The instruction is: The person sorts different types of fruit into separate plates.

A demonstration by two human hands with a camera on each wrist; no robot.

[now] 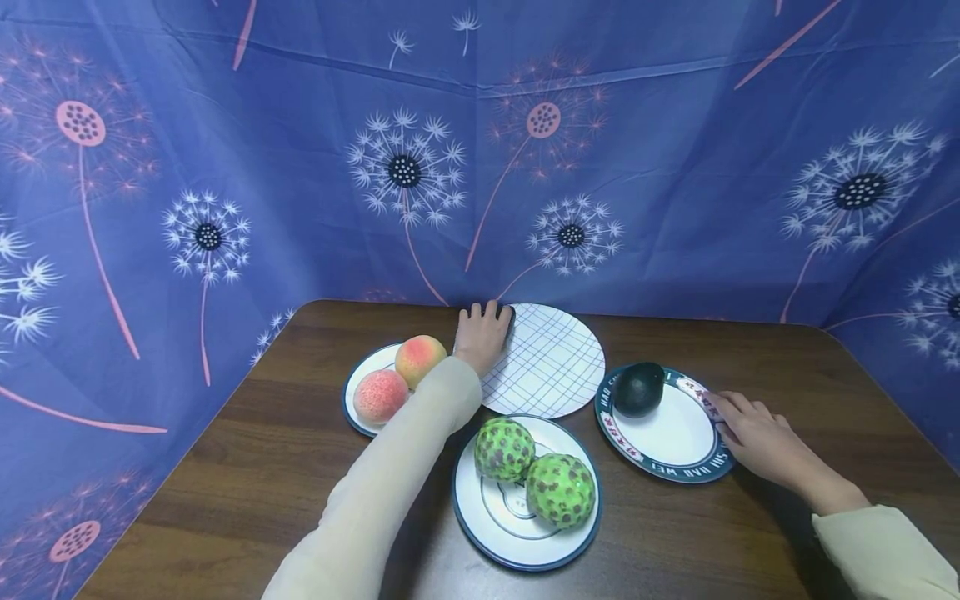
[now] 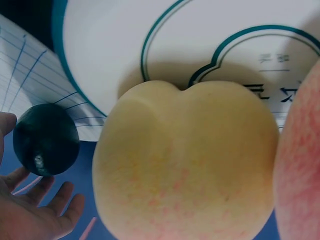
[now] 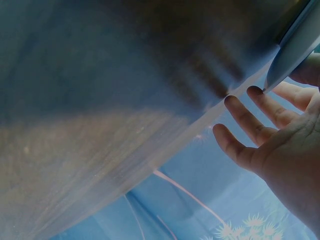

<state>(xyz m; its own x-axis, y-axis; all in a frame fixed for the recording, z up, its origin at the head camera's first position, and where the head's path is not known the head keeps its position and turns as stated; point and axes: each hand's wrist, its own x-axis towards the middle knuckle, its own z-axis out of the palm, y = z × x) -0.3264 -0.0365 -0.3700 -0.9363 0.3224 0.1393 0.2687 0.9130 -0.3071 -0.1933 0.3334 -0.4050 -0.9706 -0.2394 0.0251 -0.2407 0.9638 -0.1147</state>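
Note:
At the far edge of the table my left hand (image 1: 482, 335) reaches over a white plate with blue grid lines (image 1: 551, 367). It holds a dark green avocado (image 2: 46, 140), with the thumb on one side and fingers on the other; in the head view the hand hides most of it. My right hand (image 1: 765, 442) lies at the right rim of a dark-green-rimmed plate (image 1: 678, 477), and a second avocado (image 1: 638, 389) rests on that plate. In the right wrist view the fingers (image 3: 247, 120) are extended and spread, with fingertips right at the plate's edge.
Left of the grid plate, two peaches (image 1: 381, 396) sit on a blue-rimmed plate (image 1: 351, 412), partly behind my left sleeve. Nearer to me, two green balls with brown spots (image 1: 560, 491) lie on another plate (image 1: 517, 552). A blue dandelion cloth (image 1: 637, 167) hangs behind the wooden table (image 1: 225, 467).

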